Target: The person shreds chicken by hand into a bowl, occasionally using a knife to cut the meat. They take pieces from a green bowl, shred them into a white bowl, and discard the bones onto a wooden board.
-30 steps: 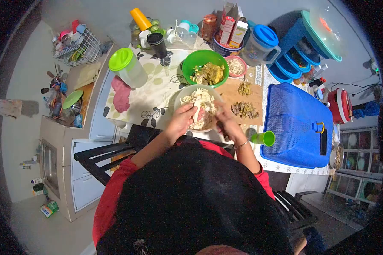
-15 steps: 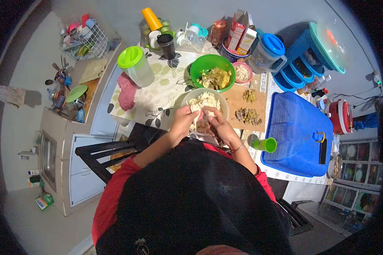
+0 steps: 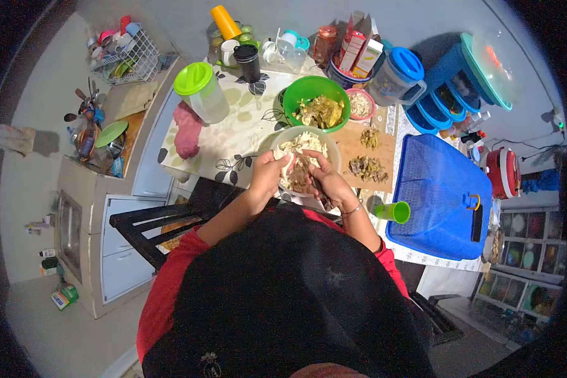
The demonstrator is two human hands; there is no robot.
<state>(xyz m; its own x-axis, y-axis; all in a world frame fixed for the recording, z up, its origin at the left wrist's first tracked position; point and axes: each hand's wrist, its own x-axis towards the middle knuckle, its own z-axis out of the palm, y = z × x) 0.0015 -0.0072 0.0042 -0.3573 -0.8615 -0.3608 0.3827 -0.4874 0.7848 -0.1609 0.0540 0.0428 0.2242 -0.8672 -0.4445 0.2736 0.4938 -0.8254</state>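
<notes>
My left hand [image 3: 268, 174] is closed, pinching a pale piece of shredded meat [image 3: 281, 153] between thumb and fingers. My right hand [image 3: 331, 183] is closed too, its fingertips at brownish meat near the left hand, with a dark brown piece showing under the palm. Both hands are over the near part of a translucent bowl [image 3: 335, 165] holding pale shreds and brown bits. Just behind it stands a green bowl [image 3: 291, 94] of yellowish-brown cooked meat pieces. On the brown board [image 3: 341, 140] to the right lie two heaps of dark scraps [image 3: 367, 169].
A small pink bowl [image 3: 373, 107] of pale shreds touches the green bowl's right side. A green cup [image 3: 394, 212] stands beside my right wrist, left of a large blue mesh cover [image 3: 438, 195]. A lidded pitcher [image 3: 205, 101] and pink cloth [image 3: 186, 131] sit at left.
My hands have drawn slightly apart, and more of the bowl's brown contents shows between them. The pale piece in my left hand looks smaller. The view has shifted slightly.
</notes>
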